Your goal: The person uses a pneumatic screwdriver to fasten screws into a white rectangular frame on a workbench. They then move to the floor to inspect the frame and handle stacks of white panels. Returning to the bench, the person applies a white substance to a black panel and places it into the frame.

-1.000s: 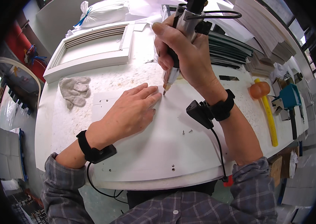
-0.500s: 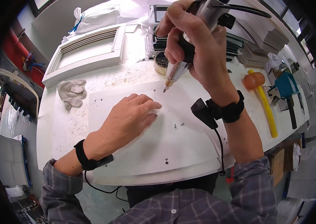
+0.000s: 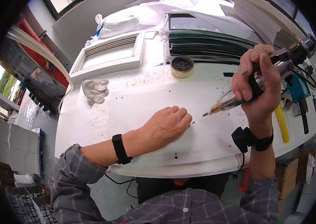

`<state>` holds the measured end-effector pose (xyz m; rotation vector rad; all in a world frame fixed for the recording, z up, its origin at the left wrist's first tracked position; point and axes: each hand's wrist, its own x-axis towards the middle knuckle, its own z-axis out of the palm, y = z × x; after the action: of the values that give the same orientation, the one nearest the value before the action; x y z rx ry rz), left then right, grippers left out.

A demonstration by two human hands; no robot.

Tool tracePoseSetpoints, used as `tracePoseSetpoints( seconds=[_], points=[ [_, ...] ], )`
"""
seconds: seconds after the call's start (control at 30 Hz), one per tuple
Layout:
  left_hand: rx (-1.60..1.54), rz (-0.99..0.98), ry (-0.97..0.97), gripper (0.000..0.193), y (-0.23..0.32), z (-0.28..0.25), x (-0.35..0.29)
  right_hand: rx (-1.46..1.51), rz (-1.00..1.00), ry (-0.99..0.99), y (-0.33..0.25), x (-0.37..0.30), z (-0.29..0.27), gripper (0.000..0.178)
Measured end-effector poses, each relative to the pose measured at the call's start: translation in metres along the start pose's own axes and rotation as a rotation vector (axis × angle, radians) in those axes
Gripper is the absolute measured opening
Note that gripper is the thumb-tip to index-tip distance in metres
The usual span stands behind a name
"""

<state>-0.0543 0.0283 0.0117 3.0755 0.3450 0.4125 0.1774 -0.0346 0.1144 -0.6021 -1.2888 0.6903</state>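
One white panel (image 3: pixel 143 112) lies on the desk (image 3: pixel 67 128); over it the left hand (image 3: pixel 168 125) curls beside a small screw (image 3: pixel 193 122), whether pinching it I cannot tell, while the right hand (image 3: pixel 266 87) wraps round a screwdriver (image 3: pixel 229 102), its tip pointing left.

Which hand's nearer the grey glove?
Left. The left hand is over the white panel, right of the glove and nearer the person; the right hand, gripping the driver, is much farther right.
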Motion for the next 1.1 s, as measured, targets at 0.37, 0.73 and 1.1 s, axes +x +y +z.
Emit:
tracePoseSetpoints(
  seconds=[0.37,0.73,1.1],
  points=[
    [-0.604,-0.623,0.073,0.018,-0.020,-0.067,-0.083,0.235,-0.019,0.040,0.002,-0.002,0.056,0.027],
    [-1.481,-0.858,0.652,0.016,0.040,-0.040,-0.203,0.540,0.058,-0.157,0.023,-0.012,0.163,0.028],
    [-1.652,-0.843,0.688,0.019,0.048,-0.037,-0.215,0.539,0.082,-0.218,0.032,-0.019,0.192,0.029]
  ],
)
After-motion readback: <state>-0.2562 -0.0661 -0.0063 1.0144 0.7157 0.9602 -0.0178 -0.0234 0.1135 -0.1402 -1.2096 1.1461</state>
